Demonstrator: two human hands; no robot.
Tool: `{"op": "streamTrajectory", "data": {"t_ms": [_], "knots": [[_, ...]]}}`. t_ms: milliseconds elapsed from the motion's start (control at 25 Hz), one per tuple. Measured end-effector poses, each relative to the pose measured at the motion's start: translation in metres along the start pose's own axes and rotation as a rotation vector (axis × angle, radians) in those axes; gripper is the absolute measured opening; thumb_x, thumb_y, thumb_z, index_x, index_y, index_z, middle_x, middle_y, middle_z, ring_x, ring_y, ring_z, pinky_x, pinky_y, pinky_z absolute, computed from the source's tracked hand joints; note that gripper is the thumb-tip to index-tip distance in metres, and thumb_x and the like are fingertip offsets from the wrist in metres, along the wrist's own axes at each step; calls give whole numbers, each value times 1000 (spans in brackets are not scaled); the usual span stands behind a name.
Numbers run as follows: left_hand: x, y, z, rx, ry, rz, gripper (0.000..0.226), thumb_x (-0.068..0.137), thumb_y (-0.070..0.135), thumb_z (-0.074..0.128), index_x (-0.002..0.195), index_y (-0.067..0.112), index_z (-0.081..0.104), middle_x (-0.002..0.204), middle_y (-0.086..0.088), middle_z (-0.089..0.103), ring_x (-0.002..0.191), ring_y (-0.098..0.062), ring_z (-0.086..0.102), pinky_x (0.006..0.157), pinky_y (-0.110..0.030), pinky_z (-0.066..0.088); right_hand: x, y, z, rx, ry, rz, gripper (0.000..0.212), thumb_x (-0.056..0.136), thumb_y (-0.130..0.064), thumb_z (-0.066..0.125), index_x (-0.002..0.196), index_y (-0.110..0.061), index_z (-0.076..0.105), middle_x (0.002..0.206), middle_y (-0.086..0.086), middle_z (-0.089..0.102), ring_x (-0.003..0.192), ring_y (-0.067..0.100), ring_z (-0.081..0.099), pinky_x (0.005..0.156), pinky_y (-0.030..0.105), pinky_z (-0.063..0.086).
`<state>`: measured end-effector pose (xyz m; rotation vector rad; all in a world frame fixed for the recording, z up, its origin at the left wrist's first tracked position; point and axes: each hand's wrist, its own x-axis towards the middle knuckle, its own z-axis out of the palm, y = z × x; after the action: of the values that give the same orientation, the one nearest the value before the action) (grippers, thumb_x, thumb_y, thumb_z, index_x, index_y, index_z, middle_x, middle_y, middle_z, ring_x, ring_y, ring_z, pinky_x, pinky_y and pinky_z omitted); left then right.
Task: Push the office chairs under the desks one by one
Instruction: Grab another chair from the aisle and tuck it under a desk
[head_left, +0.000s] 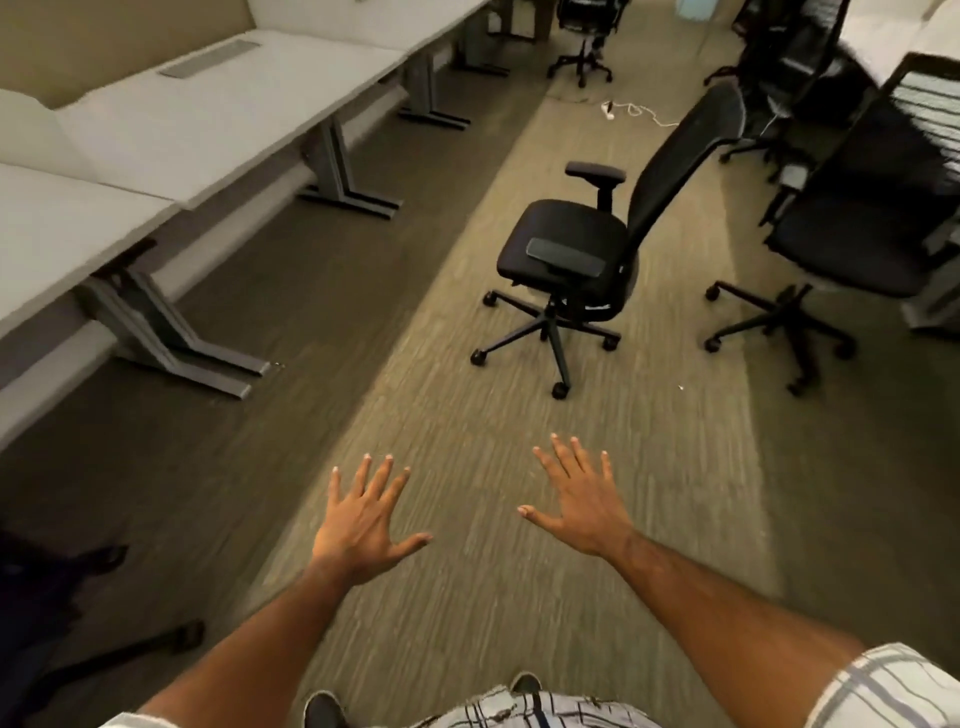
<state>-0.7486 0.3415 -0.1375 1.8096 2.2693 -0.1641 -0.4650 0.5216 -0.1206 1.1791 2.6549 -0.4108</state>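
Fingers (387, 475): all spread wide on both hands, palms down, grasping nothing. Left hand (363, 530) and right hand (582, 506) hover over the carpet aisle, well apart from any chair.

Item 1, office chair (566, 249): black, mesh back, 2 armrests, 5-star castor base. Stands alone in the lighter carpet strip (467, 415), ahead of the hands, seat turned toward the left-hand row of desks.

Item 2, surface (78, 223): pale desk tops along the left, on grey T-shaped legs (171, 338). Nearest bays look vacant underneath.

Item 3, second chair (831, 260): black, at right, close to item 1, partly cut by the frame edge.

Item 4, white power cord (631, 110) lying on the carpet beyond item 1.

Item 5, dark chair base (104, 644), lower left, blurred.

Risks, judged:
- Castor or base striking a T-leg if the chair is steered off the centre of a bay; likely cause, pushing from 1 side.
- Armrests catching the desk edge if set too high; height cannot be told.
- Backrest tilting or seat swivelling under a high push, sending the chair askew.
- Base tangling with item 3 when turned.
- Cord snagging castors if rolled farther down the aisle.
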Motion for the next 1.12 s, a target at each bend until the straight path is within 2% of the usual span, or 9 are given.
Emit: {"op": "streamTrajectory", "data": {"t_ms": [160,320,480,600,880,1120], "knots": [[69,85,-6,0,-5,114,113,77,99,14,162,25,19,169,-5,20,157,-34,9,119,-67,-2,-19,90,-13,55,24,92,96,91,-83,31,165,-30,-1,174,2,-11,159,27,-12,123,61,-10],[141,154,-16,39,-45,246,115,76,100,9,163,25,9,171,-5,10,158,-30,0,119,-65,-8,-30,163,-14,96,42,208,94,93,-81,31,165,-28,3,174,4,-10,159,28,-12,123,61,-10],[231,223,-29,105,-51,365,118,72,99,-3,163,25,6,172,-6,6,158,-28,-4,120,-65,-6,-17,244,-24,110,53,323,92,94,-80,30,165,-25,11,174,7,-8,159,29,-11,124,59,-7],[306,277,-37,103,-42,395,114,76,97,2,163,25,6,172,-6,6,158,-27,-4,121,-65,-3,7,308,-44,133,57,372,89,96,-77,33,165,-23,17,174,9,-5,160,28,-9,126,56,-5],[460,382,-77,109,-65,507,112,79,95,6,163,22,9,172,-8,7,158,-27,-4,121,-63,-6,61,447,-106,118,-37,410,85,98,-69,43,165,-23,17,174,8,-3,160,25,-7,128,50,-3],[581,438,-126,80,56,511,111,80,96,5,163,22,13,171,-8,14,158,-26,0,121,-62,-5,138,556,-156,101,12,392,86,98,-68,44,165,-22,16,174,7,1,160,23,-4,127,49,-3]]}}
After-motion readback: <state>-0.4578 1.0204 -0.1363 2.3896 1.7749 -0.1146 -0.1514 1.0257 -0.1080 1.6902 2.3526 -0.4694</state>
